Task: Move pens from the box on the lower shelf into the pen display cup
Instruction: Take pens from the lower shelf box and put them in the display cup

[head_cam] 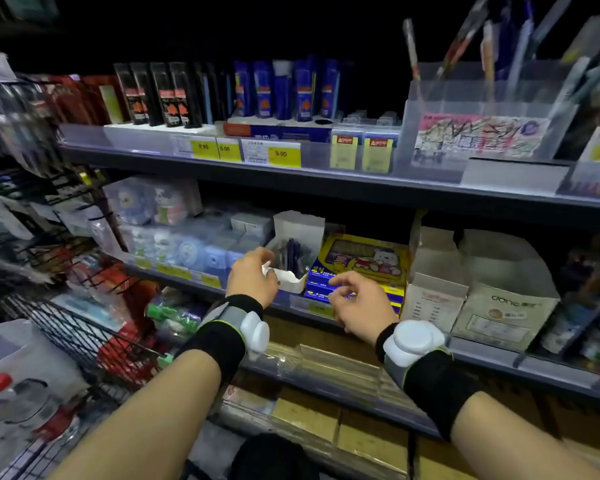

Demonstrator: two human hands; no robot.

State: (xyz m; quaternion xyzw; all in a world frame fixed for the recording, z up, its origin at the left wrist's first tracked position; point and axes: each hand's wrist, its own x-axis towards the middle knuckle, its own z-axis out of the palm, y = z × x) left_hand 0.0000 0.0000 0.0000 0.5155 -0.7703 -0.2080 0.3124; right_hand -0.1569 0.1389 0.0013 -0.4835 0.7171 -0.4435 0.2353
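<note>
Presently, stock at the lower shelf:
Box: white carton (293,261), lid flap up, on the lower shelf (551,367) at centre, just left of a yellow-and-blue pack (361,265).
Pens: dark barrels (293,252) standing in the box, long axis near upright, tops leaning slightly far.
Cup: clear display cup (482,129) on the upper shelf, far and to the right, with a few pens already in it.
Left hand: (252,278) curled, fingers pinching the box's near-left rim or a torn flap; no pen in it.
Right hand: (355,303) half-curled, thumb and forefinger close together in front of the pack; whether it holds anything cannot be told.
Bearing: pens lie just far-right of the left hand and far-left of the right hand.
Nearer hand: left, touching the box; right is close beside it, not touching.
Judgement: a pull up along the barrels looks needed, then a carry up and right to the cup.
</note>
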